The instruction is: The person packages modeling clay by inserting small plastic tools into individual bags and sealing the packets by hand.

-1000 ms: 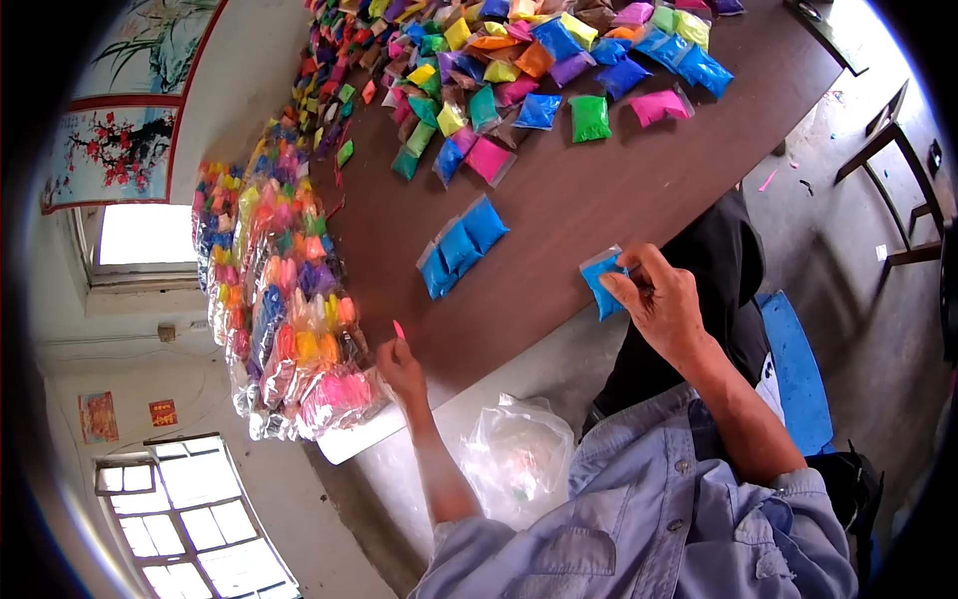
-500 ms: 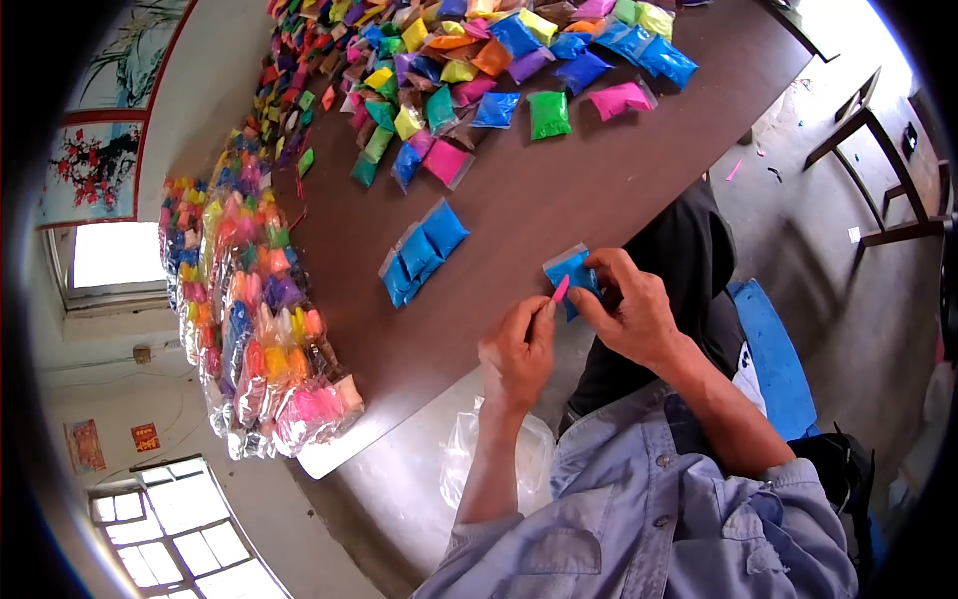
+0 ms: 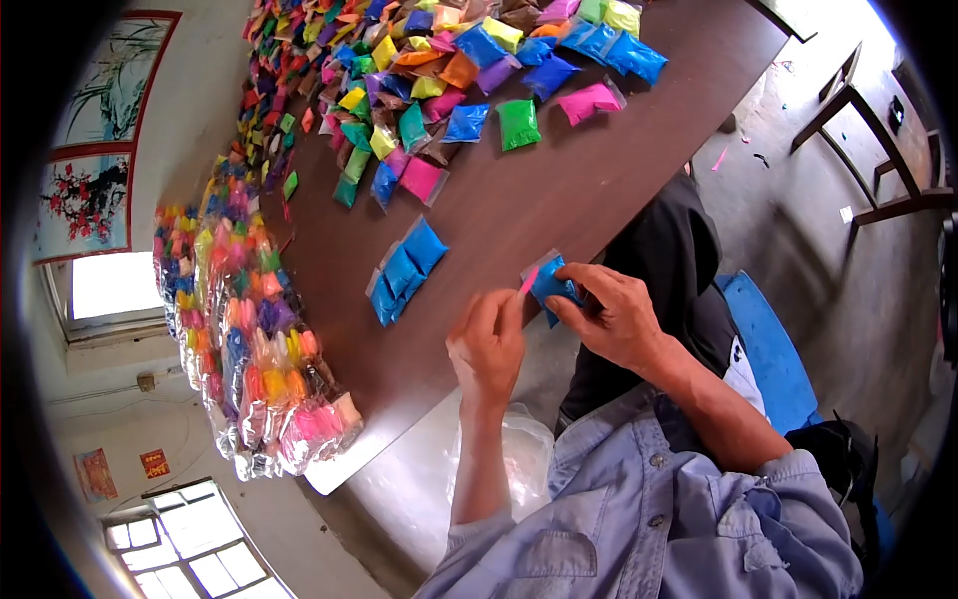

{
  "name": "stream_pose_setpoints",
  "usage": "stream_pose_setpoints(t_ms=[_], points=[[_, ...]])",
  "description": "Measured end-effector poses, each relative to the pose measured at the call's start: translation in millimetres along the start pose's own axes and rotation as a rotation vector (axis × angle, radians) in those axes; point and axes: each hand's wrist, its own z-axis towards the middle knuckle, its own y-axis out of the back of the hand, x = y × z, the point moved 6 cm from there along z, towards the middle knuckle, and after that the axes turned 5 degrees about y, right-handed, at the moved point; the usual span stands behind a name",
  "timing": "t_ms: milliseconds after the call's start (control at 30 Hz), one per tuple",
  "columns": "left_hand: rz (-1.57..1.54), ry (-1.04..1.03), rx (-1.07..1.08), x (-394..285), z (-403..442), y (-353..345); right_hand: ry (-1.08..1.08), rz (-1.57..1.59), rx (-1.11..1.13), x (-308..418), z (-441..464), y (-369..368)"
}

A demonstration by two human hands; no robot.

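My right hand (image 3: 611,313) pinches a blue packet (image 3: 550,286) at its ten o'clock; my left hand (image 3: 486,344) grips a pink strip (image 3: 529,280) at its one o'clock, near the packet's nine-o'clock end.

We see a faded grey-blue shirt (image 3: 609,529), buttons (image 3: 656,521) down the front, flapped chest pocket (image 3: 561,554), elbow-length sleeves (image 3: 813,494); black trousers (image 3: 667,245).

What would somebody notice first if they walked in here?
Probably the huge heap of bright little packets, spread over the far part of the brown table. Next, maybe, the shiny clear bags full of colours along the table's left edge. Then, near the person, the right hand holds a blue packet while the left hand holds a small pink piece.
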Motion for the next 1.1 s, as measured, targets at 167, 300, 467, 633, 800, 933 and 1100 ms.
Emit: stream_pose_setpoints(t_ms=[167,300,467,633,800,933,1100], points=[[-0.001,-0.046,0.021,3,5,-11,0.048,-0.02,0.011,-3,0,-1],[0.093,-0.031,-0.011,10,19,-10,0.076,-0.038,0.003,-2,-2,-1],[-0.014,-0.099,0.061,-12,21,-7,0.068,-0.054,0.001,-5,-5,-2],[0.048,-0.145,0.122,-24,26,-20,0.081,-0.073,0.006,-4,-4,-2],[0.112,-0.164,0.054,-11,49,-28,0.107,-0.094,0.015,-5,-5,-3],[0.044,-0.136,0.073,-19,47,-18,0.114,-0.085,0.004,-3,-5,1],[-0.011,-0.098,0.15,-23,19,-17,0.054,-0.053,-0.006,-3,-4,0]])
